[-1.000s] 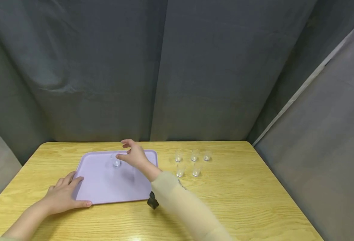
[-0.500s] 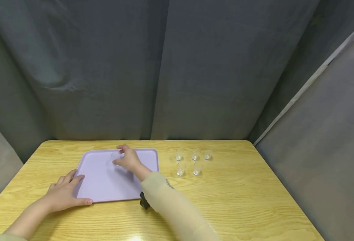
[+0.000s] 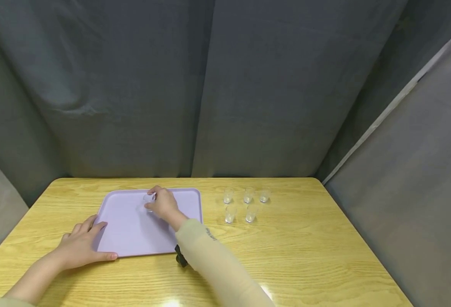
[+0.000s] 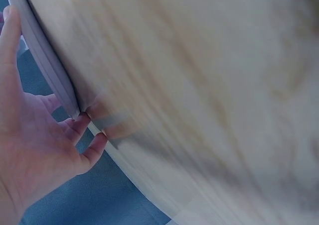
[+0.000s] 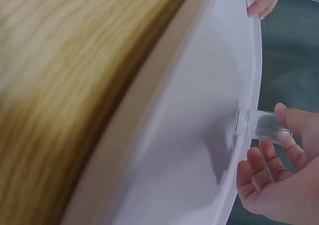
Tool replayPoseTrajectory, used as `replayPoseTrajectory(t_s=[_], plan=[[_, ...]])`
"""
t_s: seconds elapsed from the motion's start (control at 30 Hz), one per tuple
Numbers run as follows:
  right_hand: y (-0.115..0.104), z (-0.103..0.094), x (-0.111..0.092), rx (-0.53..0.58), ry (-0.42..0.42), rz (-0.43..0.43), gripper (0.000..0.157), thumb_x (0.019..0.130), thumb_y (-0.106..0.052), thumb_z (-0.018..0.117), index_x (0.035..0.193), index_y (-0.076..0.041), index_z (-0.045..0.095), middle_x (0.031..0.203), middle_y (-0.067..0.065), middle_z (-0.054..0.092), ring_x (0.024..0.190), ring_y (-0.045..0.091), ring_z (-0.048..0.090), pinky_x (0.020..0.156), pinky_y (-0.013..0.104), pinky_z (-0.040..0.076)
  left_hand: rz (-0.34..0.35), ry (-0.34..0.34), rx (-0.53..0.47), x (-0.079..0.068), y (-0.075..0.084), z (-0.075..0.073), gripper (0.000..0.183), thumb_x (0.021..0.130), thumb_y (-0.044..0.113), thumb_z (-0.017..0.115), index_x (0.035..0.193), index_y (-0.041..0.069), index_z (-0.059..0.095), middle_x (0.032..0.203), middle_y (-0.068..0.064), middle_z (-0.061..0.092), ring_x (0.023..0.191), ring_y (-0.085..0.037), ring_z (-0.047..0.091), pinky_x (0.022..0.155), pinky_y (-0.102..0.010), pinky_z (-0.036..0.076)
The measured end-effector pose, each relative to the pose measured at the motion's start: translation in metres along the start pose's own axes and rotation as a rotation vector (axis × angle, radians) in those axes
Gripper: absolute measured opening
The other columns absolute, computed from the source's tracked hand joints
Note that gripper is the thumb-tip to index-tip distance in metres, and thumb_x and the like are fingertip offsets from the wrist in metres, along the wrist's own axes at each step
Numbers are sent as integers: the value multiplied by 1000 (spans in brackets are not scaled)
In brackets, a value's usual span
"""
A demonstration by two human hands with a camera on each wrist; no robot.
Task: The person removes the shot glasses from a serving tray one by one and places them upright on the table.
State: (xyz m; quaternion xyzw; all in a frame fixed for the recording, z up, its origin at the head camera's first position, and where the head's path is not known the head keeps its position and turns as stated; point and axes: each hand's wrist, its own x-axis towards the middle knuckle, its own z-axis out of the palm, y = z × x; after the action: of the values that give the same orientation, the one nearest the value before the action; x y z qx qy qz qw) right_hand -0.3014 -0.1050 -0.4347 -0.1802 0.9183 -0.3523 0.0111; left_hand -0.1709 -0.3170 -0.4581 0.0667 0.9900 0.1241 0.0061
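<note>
A small clear shot glass (image 5: 253, 123) stands upright near the far edge of the lilac tray (image 3: 133, 238), left of its middle. My right hand (image 3: 164, 204) pinches its upper part between thumb and index finger; the right wrist view shows the other fingers loosely bent below. Whether its base rests fully on the tray is hard to tell. At the tray's front left corner lies my left hand (image 3: 80, 247), spread, the thumb along the front edge and the fingers touching the left edge. Its fingertips (image 4: 79, 128) meet the tray rim in the left wrist view.
Right of the tray, several similar clear glasses stand in two rows on the wooden table (image 3: 306, 247), including a back glass (image 3: 228, 196) and a front glass (image 3: 250, 214). Grey curtains (image 3: 267, 106) enclose the table at the back and sides.
My right hand has come down and closed its fingers about the glass on the tray, shifting slightly left. The left hand has stayed at the tray's corner.
</note>
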Motion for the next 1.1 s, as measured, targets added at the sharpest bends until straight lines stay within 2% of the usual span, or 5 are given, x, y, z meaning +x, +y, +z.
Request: replayPoseTrajectory(t_s=[0.27, 0.43, 0.77, 0.97, 1.1], plan=[[7, -18, -3, 42, -22, -45, 32, 78, -18, 77, 107, -11, 66, 90, 5, 64, 70, 6, 48, 62, 18, 38, 2, 2, 7, 2, -4, 3, 109, 65, 75, 65, 136, -3, 41, 143, -35, 23, 119, -52, 31, 79, -72, 31], [8, -38, -6, 29, -56, -71, 32, 79, -20, 77, 107, -12, 65, 90, 3, 63, 73, 6, 49, 64, 18, 39, 1, 4, 3, 2, -5, 5, 111, 63, 78, 63, 136, -3, 41, 143, -34, 22, 120, -52, 30, 80, -72, 30], [2, -95, -17, 73, -118, -153, 29, 81, -20, 75, 108, -13, 64, 89, -1, 61, 75, 9, 52, 60, 19, 41, 1, 9, 12, 2, -8, 7, 110, 63, 77, 64, 135, -3, 42, 142, -35, 24, 119, -52, 32, 79, -73, 31], [3, -134, -28, 75, -151, -213, 29, 83, -19, 73, 110, -14, 64, 90, -3, 61, 76, 10, 57, 64, 20, 45, -7, 4, 12, 1, -8, 5, 108, 64, 75, 66, 135, -3, 42, 142, -35, 24, 119, -50, 32, 78, -70, 32], [6, -161, -36, 71, -162, -240, 30, 84, -21, 72, 112, -15, 64, 89, -2, 61, 73, 11, 56, 65, 21, 45, -9, 1, 10, 0, -9, 4, 107, 64, 74, 66, 135, -3, 42, 142, -35, 24, 119, -50, 32, 78, -70, 32]])
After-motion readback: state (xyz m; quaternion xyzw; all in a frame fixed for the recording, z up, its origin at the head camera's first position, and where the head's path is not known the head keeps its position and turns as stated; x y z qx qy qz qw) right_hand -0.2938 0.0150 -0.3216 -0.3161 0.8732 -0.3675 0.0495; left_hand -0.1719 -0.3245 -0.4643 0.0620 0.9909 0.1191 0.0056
